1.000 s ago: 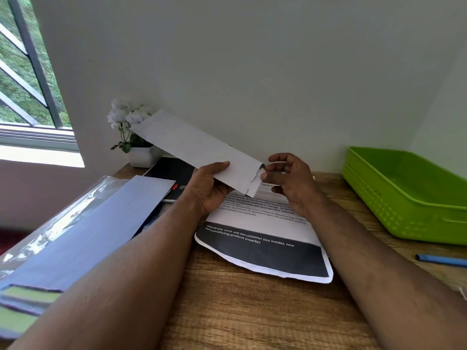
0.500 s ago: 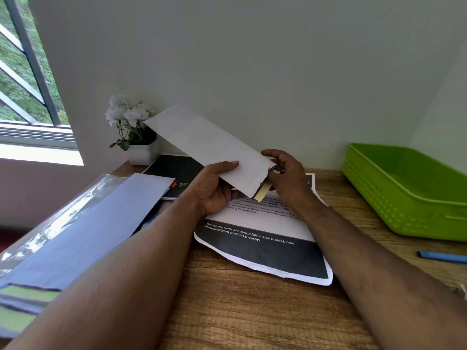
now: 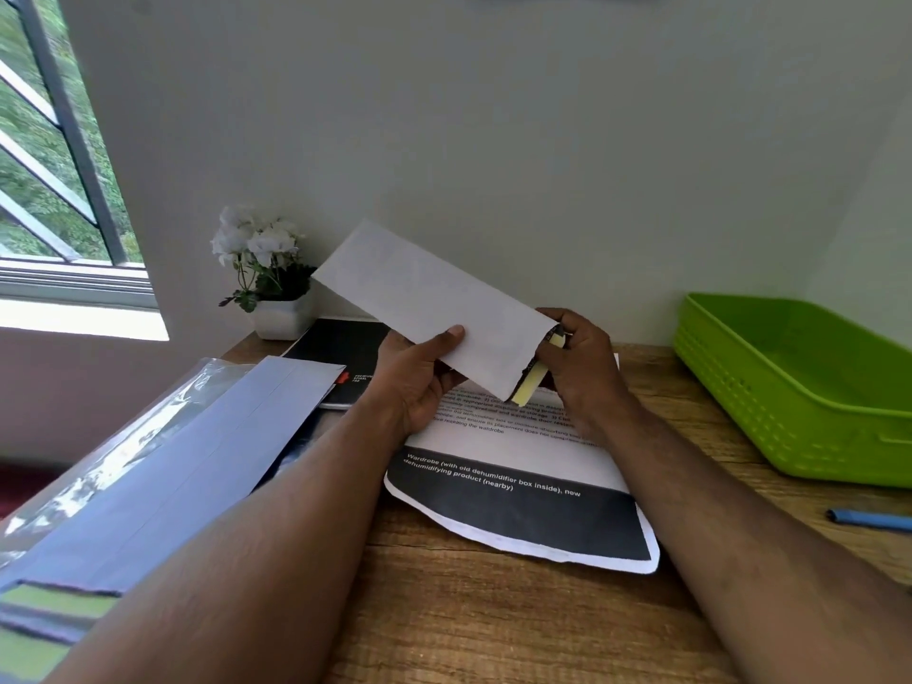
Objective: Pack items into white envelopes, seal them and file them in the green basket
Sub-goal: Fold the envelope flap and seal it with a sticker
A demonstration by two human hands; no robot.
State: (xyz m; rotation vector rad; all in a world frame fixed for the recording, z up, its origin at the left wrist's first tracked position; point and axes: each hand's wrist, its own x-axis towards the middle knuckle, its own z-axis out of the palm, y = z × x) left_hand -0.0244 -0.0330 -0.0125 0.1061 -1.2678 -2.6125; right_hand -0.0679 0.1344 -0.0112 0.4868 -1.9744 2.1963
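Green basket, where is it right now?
In the head view the green basket sits at the far right of the wooden desk, beside the wall, with the blue pen lying just in front.

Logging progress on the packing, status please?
Left hand holds white envelope aloft. Right hand pinches yellow strip at its open end. Green basket apart, rightward. Nothing blocking.

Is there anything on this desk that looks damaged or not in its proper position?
Yes. The printed paper sheet lies askew on the wooden desk, its near edge curved and uneven, as if torn or curled. The open end of the white envelope also looks ragged. Nothing looks spilled.
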